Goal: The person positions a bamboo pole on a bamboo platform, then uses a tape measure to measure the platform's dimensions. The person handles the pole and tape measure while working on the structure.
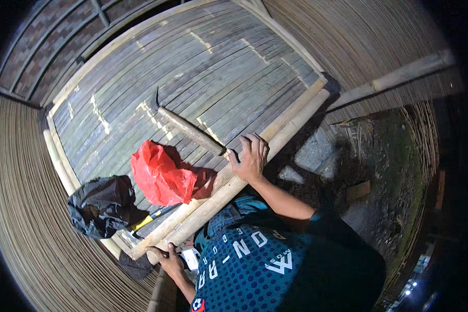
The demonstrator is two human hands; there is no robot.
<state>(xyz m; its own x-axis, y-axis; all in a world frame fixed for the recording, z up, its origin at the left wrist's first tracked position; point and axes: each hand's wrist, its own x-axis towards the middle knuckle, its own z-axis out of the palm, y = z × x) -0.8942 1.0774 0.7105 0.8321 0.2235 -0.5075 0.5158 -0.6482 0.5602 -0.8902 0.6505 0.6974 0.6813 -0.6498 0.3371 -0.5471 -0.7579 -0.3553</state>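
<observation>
My right hand (pixel 250 158) rests on the near edge of a bamboo platform (pixel 205 210), its fingers spread and the thumb beside the handle end of a tool. That tool has a long wooden handle and a short, dark curved blade, like a sickle (pixel 190 130), and lies across the slats. At the near left corner my left hand (pixel 172 261) lies on the end of the bamboo edge pole, thumb and fingers apart. A crumpled red plastic bag (pixel 161 174) sits on the slats between both hands. Beside my left wrist is a white rectangular object (pixel 190 259), partly hidden.
Left of the red bag lies a black plastic bag (pixel 103 205), partly covering a tool with a yellow and black handle (pixel 145 221). Woven bamboo walls (pixel 21 182) stand at left and far right. Stone slabs (pixel 317 151) lie on the ground at right, below the platform.
</observation>
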